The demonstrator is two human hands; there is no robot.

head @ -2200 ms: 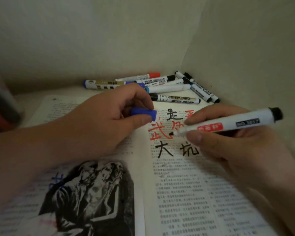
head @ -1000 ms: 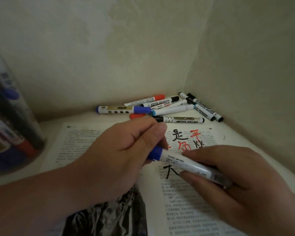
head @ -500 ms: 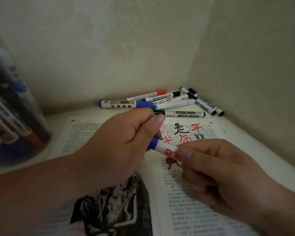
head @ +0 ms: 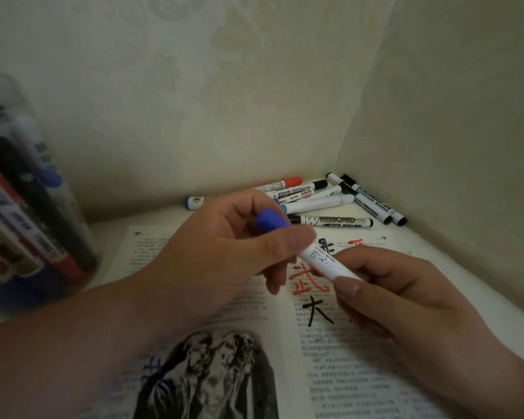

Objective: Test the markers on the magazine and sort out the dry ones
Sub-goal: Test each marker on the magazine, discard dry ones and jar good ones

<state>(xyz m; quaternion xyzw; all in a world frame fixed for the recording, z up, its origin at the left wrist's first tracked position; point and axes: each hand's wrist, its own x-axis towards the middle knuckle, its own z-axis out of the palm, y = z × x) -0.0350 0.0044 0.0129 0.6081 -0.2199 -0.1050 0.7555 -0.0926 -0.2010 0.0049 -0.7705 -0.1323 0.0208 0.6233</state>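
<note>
Two pale walls (head: 224,86) corner the white table (head: 164,219); open magazine (head: 360,373), loose markers (head: 330,220).

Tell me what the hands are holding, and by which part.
One blue-capped marker, held by both hands: the left hand pinches its cap end, and the right hand grips the rear of its white barrel.

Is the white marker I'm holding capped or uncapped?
Capped: blue cap sits on the end of the white marker, though the left hand hides the joint.

Head-worn view, close, down over magazine (head: 345,385)
</note>
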